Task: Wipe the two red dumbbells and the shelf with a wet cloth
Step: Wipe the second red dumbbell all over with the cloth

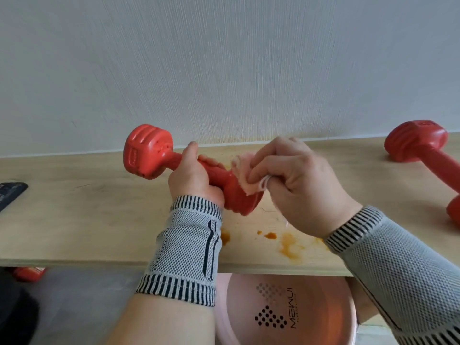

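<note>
My left hand (193,178) grips the handle of a red dumbbell (149,151) and holds it tilted above the wooden shelf (87,215). Its far head points up and left; the near head sits between my two hands. My right hand (296,183) pinches a small pink cloth (245,174) and presses it against that near head. The second red dumbbell (418,145) lies on the shelf at the far right, partly cut off by the frame edge. Orange stains (288,245) mark the shelf near its front edge.
A pink basin (286,312) with orange-tinted water stands below the shelf's front edge. A dark flat object (11,192) lies at the shelf's left end. Another red object (28,273) shows under the shelf at the left. A white wall rises behind.
</note>
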Motion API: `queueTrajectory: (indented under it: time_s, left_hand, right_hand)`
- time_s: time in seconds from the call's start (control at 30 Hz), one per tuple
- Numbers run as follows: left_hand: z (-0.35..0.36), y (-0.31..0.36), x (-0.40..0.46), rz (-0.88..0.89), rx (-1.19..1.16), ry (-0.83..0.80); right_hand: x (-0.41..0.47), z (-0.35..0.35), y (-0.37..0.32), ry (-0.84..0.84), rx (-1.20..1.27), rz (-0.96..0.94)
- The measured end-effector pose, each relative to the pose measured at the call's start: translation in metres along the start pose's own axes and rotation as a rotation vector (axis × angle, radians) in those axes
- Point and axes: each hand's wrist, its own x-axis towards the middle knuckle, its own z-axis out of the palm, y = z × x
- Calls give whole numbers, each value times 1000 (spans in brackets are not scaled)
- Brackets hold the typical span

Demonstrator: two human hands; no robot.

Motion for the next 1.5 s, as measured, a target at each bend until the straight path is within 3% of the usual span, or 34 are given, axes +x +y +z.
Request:
queueTrajectory:
  time_s: [0.1,0.17,0.3,0.43,0.57,0.63,0.83,0.93,1.03,1.1,1.17,1.37,1.5]
  left_hand:
    - [-2,-1,1,11,-19,0]
    - [1,-1,-1,16,-61,-46]
    - [6,2,-6,43,-211,-192]
    - [4,-1,-8,154,-60,-175]
    - [7,-3,-15,219,316,-82]
    - [6,-4,-17,233,357,-93]
    - [4,5,-7,-23,-5,-254]
    - [2,3,-1,-46,-34,-274]
    - [4,-1,2,69,57,-216]
    - [5,-2,3,157,121,-160]
    - [5,-3,0,202,155,-136]
    - [5,-6,-8,185,110,-130]
    - [1,-6,-6,141,127,-136]
  right_hand:
    - [2,0,3,20,40,170]
    - [4,-5,9,0,77,431]
    - [2,-11,17,-124,523,891]
    - [-2,-12,12,-151,819,960]
    - [-3,-9,16,-45,789,931]
    - [-2,-6,17,-8,737,878]
    - [1,-9,12,36,644,708]
    - [3,-11,9,88,584,613]
    - [1,-5,-4,169,291,321]
    - [-3,2,-11,154,19,21]
    - [-8,8,-11,107,-105,-155]
    - [-6,3,4,190,-74,-7]
    - [-5,2,-10,26,-29,-104]
